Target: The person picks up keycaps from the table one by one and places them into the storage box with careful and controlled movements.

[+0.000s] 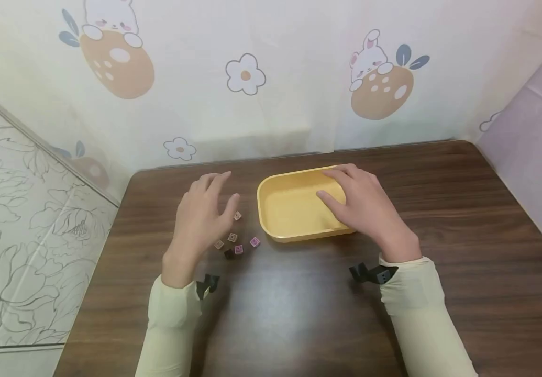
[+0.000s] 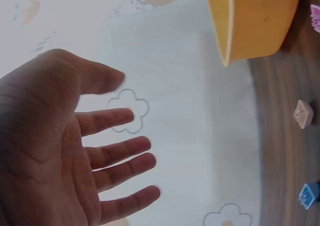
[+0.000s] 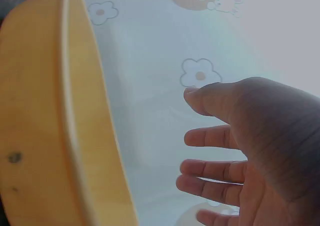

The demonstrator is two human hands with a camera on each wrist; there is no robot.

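A shallow yellow plastic tray (image 1: 289, 209) sits near the back of the table, and nothing shows inside it. My right hand (image 1: 362, 201) hovers over its right end, fingers loosely bent and spread from the thumb. Left of the tray, my left hand (image 1: 202, 220) is held above the table with fingers relaxed, holding nothing. Near it lie several small square pieces: pink ones (image 1: 254, 242), beige ones (image 1: 232, 237) and a dark one (image 1: 228, 254). A blue piece (image 2: 308, 196) with small ridges shows in the left wrist view; my left hand hides that spot in the head view.
The dark wood table (image 1: 280, 324) ends at a patterned curtain (image 1: 289, 104) behind. A floral panel (image 1: 21, 235) stands along the left side and a pale lilac cloth (image 1: 534, 115) hangs at the right. Black camera mounts (image 1: 374, 273) stick out from both wrists.
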